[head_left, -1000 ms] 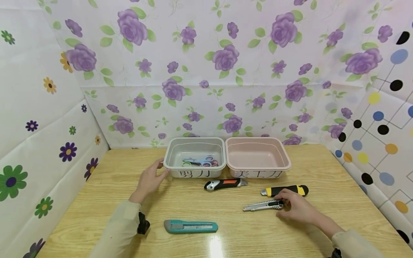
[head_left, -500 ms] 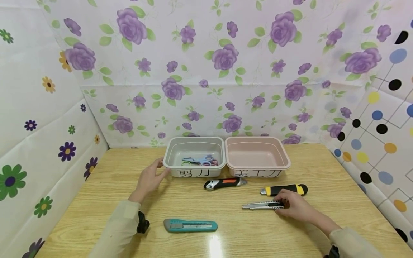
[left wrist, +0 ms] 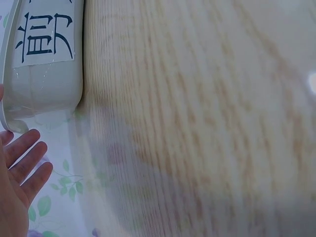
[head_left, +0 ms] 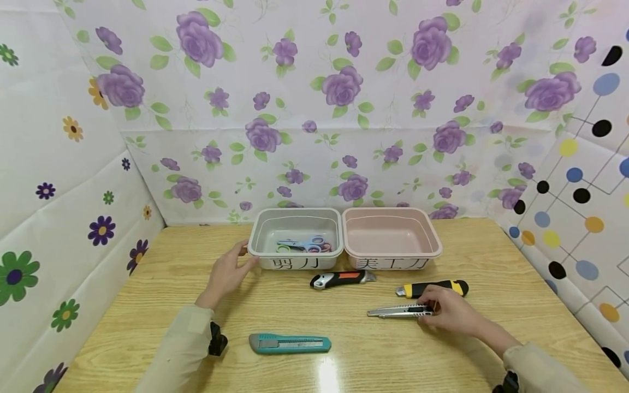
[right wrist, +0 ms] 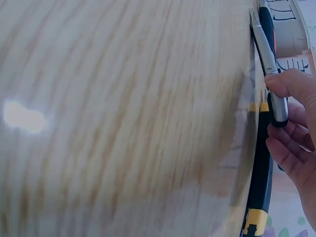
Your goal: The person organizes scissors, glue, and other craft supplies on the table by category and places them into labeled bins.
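Observation:
My right hand (head_left: 449, 312) pinches a silver utility knife (head_left: 400, 311) by its right end, thumb against its side. In the right wrist view the silver knife (right wrist: 266, 64) slants between thumb and fingers, close over the table. Just behind that hand lies a yellow-and-black utility knife (head_left: 429, 289), partly covered by the fingers. My left hand (head_left: 230, 275) has its fingers extended at the left rim of the grey bin (head_left: 295, 263). In the left wrist view the left hand's fingers (left wrist: 29, 163) spread beside the bin's corner. Scissors (head_left: 304, 244) with coloured handles lie inside that bin.
A pink bin (head_left: 393, 248) stands against the grey one, each with a character label in front. Before them lies a black, silver and orange utility knife (head_left: 341, 279). A teal utility knife (head_left: 290, 344) rests nearer on the wooden table (head_left: 373, 365). Patterned cloths surround the table.
The silver utility knife has turned from showing its flat side to a narrower edge, shifting slightly left in my right hand. My left hand stays at the grey bin.

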`<state>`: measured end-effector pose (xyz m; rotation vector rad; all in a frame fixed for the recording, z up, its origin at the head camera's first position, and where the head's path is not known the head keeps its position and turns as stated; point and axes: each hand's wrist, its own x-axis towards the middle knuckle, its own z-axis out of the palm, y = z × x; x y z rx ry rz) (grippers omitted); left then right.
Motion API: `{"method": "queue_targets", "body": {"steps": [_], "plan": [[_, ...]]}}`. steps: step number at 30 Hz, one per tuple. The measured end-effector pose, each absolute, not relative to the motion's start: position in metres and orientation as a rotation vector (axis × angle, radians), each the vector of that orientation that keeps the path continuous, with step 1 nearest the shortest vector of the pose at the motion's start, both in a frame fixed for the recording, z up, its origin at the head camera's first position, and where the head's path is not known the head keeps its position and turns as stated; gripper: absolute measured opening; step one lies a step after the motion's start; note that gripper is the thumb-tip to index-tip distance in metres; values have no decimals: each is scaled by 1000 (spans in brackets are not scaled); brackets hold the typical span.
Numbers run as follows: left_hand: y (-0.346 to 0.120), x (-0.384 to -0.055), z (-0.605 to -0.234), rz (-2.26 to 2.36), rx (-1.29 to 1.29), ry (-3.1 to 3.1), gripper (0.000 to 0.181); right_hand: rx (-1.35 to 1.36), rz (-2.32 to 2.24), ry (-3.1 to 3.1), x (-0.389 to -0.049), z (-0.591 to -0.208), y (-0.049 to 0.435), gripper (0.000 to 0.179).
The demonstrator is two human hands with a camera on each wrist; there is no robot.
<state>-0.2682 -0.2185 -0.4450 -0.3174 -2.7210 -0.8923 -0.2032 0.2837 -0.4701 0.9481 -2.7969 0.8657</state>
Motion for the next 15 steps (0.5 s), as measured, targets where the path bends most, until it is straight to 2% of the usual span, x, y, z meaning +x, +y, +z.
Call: {"method": "queue_targets", "body": {"steps": [15], "plan": [[-219,-269,-447,-885,-313,-2725,54,969,789,-2744,-204,-458,282,19]]}}
